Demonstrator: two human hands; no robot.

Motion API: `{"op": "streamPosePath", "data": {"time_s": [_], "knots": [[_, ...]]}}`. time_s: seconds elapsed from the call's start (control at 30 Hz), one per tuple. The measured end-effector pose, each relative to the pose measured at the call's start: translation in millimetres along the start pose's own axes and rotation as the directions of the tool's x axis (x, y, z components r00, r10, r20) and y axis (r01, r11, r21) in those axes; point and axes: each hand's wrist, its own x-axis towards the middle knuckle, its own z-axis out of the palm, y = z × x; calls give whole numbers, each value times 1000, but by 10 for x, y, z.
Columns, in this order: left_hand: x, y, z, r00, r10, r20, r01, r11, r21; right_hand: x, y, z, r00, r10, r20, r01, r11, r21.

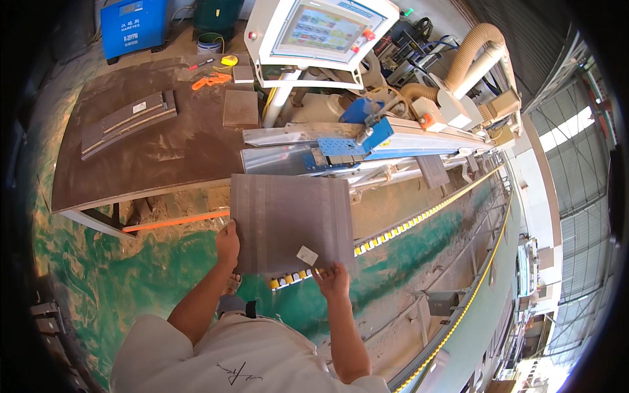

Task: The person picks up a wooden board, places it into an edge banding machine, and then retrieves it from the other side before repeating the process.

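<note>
In front of me I hold a flat, dark brown wood panel (288,219) with both hands. My left hand (228,243) is closed on its lower left edge, with the thumb near the face. My right hand (333,280) grips the bottom edge toward the right corner, fingers partly behind the board. A small whitish label (306,255) sits on the panel just above my right hand. The panel's far edge lies near the metal infeed bed (275,160) of a machine; I cannot tell whether they touch.
Left stands a dusty brown worktable (177,150) with stacked strips (131,121), an orange tool (211,80) and a yellow tape measure (229,60). A control screen (321,33) rises beyond the machine. A yellow-and-white roller rail (413,221) runs off to the right.
</note>
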Motion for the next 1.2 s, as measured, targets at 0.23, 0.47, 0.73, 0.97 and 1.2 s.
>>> {"op": "streamPosePath", "data": {"time_s": [0.23, 0.47, 0.73, 0.97, 1.2], "knots": [[528, 347, 359, 989, -144, 34, 147, 935, -323, 1327, -231, 380, 1000, 1, 30, 1, 997, -71], [939, 418, 818, 978, -205, 49, 210, 937, -278, 1830, -599, 443, 960, -186, 211, 252, 900, -355], [1056, 414, 1462, 986, -153, -58, 135, 962, -236, 2172, -1221, 213, 916, -105, 387, 259, 892, -370], [624, 736, 2690, 978, -136, -159, 111, 981, -159, 2632, -2120, -188, 937, -93, 338, 242, 870, -430], [733, 669, 3289, 974, -165, -158, 138, 976, -166, 2757, -2774, -157, 961, -49, 272, 193, 824, -532]]}}
